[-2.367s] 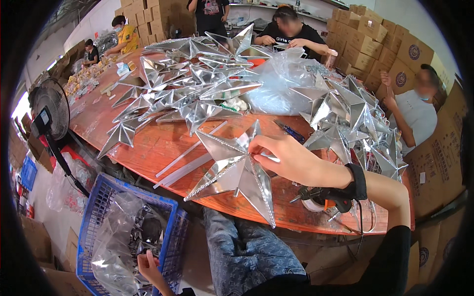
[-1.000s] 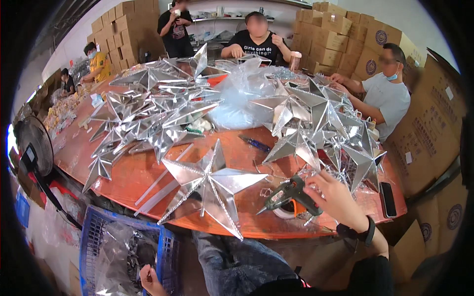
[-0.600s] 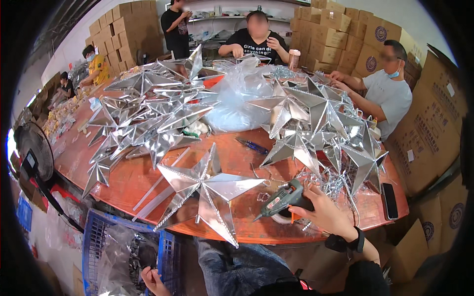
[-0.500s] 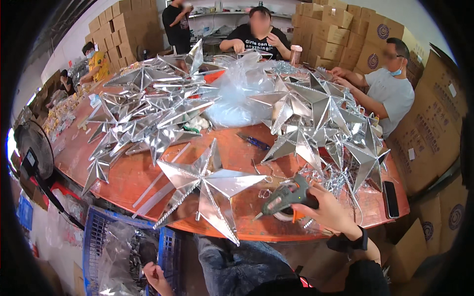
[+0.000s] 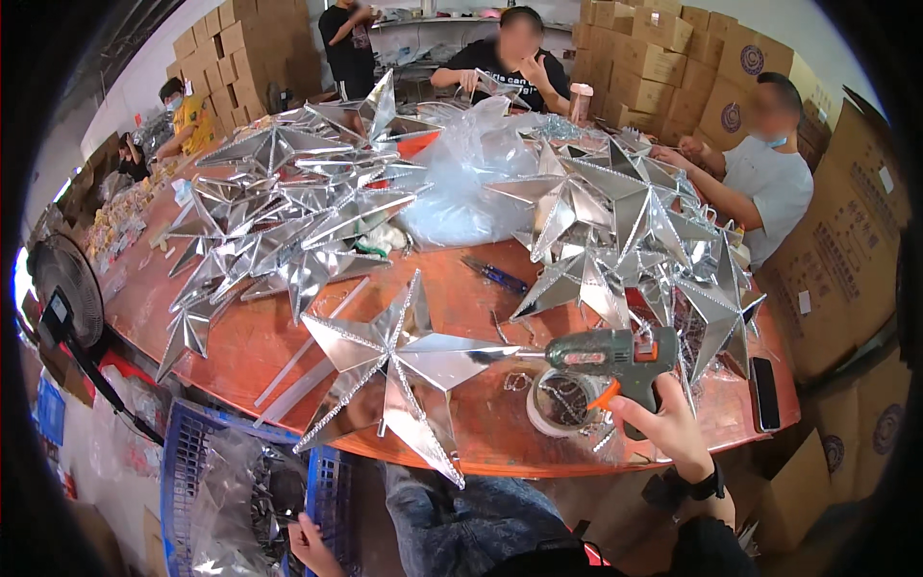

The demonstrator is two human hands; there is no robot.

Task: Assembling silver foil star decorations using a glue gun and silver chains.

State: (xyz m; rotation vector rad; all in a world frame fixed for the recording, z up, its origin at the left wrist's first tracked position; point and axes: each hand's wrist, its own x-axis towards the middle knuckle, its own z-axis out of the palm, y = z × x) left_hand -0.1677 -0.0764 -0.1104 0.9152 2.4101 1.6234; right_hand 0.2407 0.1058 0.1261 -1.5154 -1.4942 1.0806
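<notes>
The right hand (image 5: 663, 423) is clenched round the grip of a green glue gun (image 5: 606, 354) with an orange trigger, held level above the near edge of the table (image 5: 240, 337). Its nozzle points left and just meets the right tip of a silver star (image 5: 394, 365).

The star lies flat near the table's near edge, its lower points overhanging that edge. It is made of folded mirror-bright foil: each arm has a raised ridge down the middle and two sloping faces, and the edges carry a fine glittery trim. It has several long sharp arms; the one toward the lower right is the broadest.

Just under the gun, a roll of tape (image 5: 562, 404) lies on the table. Two pale glue sticks (image 5: 303, 370) lie slantwise left of the star.

The left hand (image 5: 312, 543) is low, below the table edge, reaching into a blue crate (image 5: 187, 462) lined with clear plastic; whether it grips anything cannot be told.

Piles of stars (image 5: 288, 212) fill the table's far left and right sides, with a clear bag (image 5: 461, 183) between them. A black phone (image 5: 766, 392) lies at the right edge.
</notes>
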